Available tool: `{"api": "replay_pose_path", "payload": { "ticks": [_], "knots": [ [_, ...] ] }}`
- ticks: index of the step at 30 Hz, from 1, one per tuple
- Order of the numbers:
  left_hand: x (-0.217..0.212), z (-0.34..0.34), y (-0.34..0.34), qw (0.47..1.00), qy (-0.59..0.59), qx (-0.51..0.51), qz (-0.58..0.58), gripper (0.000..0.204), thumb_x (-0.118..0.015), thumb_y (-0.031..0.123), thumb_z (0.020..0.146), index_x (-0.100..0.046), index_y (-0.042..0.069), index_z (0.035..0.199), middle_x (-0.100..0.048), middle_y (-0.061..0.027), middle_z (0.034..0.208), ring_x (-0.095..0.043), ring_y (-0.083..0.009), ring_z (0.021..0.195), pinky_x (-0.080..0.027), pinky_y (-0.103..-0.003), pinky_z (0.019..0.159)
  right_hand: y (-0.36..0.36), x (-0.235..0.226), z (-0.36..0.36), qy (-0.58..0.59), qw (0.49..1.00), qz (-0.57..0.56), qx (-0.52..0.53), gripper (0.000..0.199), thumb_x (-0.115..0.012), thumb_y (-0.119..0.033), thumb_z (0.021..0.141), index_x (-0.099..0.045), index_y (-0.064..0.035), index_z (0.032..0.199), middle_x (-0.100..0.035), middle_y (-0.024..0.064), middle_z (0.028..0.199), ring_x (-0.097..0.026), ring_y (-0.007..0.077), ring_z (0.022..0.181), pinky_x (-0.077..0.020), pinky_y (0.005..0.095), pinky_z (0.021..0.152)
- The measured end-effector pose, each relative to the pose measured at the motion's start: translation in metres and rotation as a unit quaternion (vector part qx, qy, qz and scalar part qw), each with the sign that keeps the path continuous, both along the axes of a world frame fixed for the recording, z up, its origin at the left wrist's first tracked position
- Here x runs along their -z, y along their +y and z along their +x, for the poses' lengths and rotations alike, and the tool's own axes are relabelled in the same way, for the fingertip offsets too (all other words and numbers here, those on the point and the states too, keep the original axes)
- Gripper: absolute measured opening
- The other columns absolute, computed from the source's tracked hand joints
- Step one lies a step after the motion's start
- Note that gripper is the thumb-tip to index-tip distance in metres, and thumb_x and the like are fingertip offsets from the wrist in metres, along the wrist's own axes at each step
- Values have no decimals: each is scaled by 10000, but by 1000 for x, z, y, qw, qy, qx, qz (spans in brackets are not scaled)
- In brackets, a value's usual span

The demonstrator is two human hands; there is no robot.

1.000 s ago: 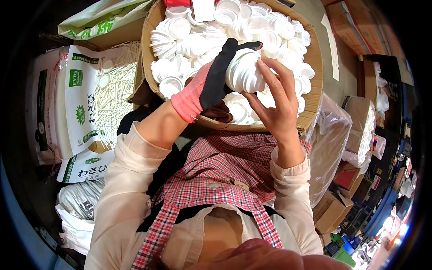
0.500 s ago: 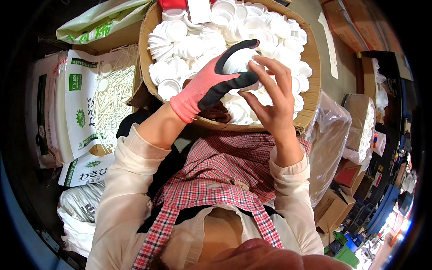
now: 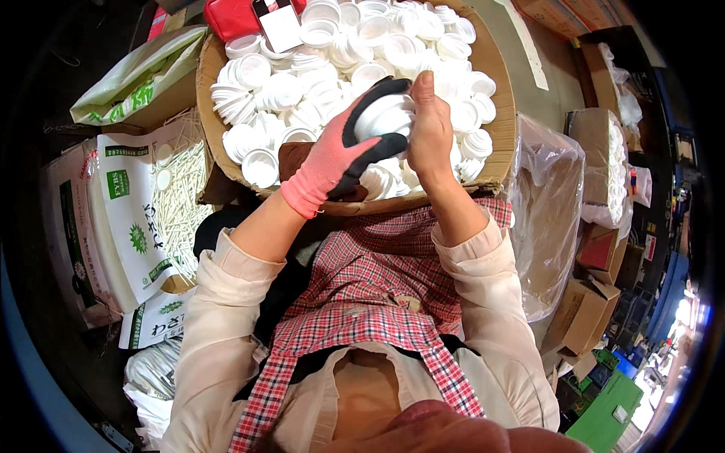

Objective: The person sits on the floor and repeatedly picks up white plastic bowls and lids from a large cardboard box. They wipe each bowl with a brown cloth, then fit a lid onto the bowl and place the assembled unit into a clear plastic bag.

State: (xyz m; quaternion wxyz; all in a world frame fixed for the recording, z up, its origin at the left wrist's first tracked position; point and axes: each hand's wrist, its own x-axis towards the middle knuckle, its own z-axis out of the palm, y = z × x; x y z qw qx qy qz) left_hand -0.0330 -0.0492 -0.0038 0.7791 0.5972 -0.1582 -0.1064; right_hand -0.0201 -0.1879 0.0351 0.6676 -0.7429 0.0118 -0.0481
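My left hand (image 3: pixel 332 155), in a pink glove with black-coated fingers, is closed around a short stack of round white plastic lids (image 3: pixel 387 117). The stack lies on its side above a large cardboard box (image 3: pixel 495 147). Against its right end presses my bare right hand (image 3: pixel 432 136), helping to hold the lids. Some of its fingers are hidden behind the stack. Many loose and stacked white lids (image 3: pixel 313 79) fill the box below both hands.
A red pouch (image 3: pixel 230 16) and a black-framed white card (image 3: pixel 279 29) lie on the lids' far side. A carton of thin white sticks (image 3: pixel 185 192) stands left. To the right are a plastic-lined box (image 3: pixel 547 211) and a carton of stacked white pieces (image 3: pixel 604 166).
My right hand has come up to the stack's right end, its fingers no longer spread. The view has shifted, so the box sits further left.
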Motion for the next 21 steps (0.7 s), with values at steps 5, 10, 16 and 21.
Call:
{"api": "replay_pose_path", "payload": {
  "ticks": [5,10,16,21],
  "knots": [
    [-16,7,-5,983,134,43,-117,598,-642,238,886,-408,23,1392,-540,-88,1270,-531,-178,1118,-436,-297,945,-49,-6,-6,86,964,72,-241,501,-694,-246,850,-522,-12,1259,-547,66,1181,-511,172,1083,-423,306,924],
    [0,10,-21,995,63,53,-56,577,-479,315,965,-316,22,1435,-408,-134,1402,-471,-233,1246,-431,-369,1007,-187,-31,-47,3,997,79,-3,637,-759,-61,726,-494,-9,1303,-577,89,1207,-557,188,1097,-454,315,934],
    [-10,-4,-33,977,39,91,189,431,-389,224,990,-453,-20,1339,-481,-125,1337,-512,-240,1213,-447,-368,989,-445,100,-211,279,854,-188,396,517,-858,-249,671,-637,-3,1069,-664,70,897,-594,149,771,-459,278,652],
    [-2,12,-22,956,23,113,270,421,-390,218,986,-485,-32,1311,-502,-137,1319,-526,-238,1197,-443,-370,991,-470,247,-303,553,769,-206,245,594,-900,-212,603,-609,3,1075,-660,77,906,-623,170,744,-495,308,587]
  ]
}}
